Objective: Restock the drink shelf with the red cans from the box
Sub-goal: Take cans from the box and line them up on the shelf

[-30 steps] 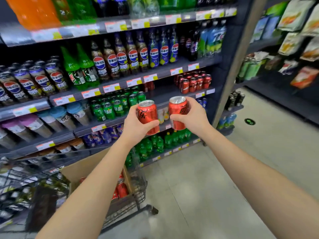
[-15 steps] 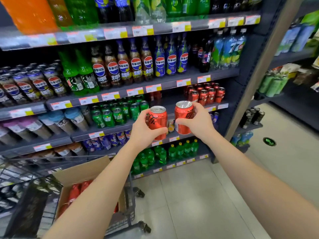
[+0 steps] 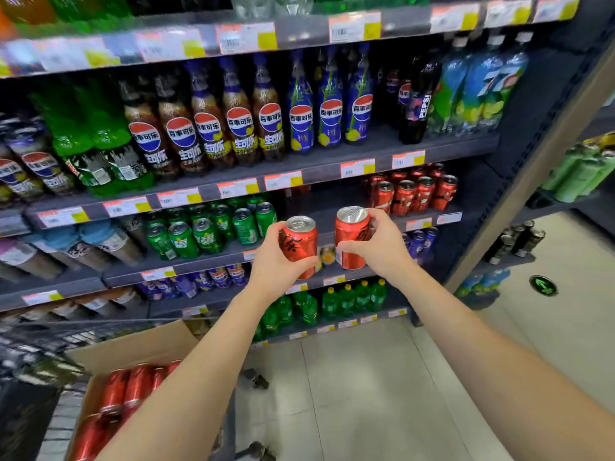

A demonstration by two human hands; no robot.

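My left grip (image 3: 276, 266) is wrapped around the first red can (image 3: 301, 242), thumb across its front. My right grip (image 3: 381, 249) is curled around the second red can (image 3: 351, 239) and carries it a little higher. Both cans are upright, tops up, side by side with a narrow gap between them. I hold them in the air just in front of the shelf (image 3: 327, 202).

On that shelf a bare stretch lies between the green cans (image 3: 213, 227) on the left and the shelved red cans (image 3: 412, 194) clustered at the right end. My two cans hang in front of that stretch.

The cola bottles (image 3: 206, 128) stand on the level above. At lower left the box (image 3: 139, 342) sits open in a wire cart (image 3: 66, 337). The boxed red cans (image 3: 123, 392) lie on their sides inside it, partly hidden by my left forearm. The floor (image 3: 366, 394) below is pale tile.
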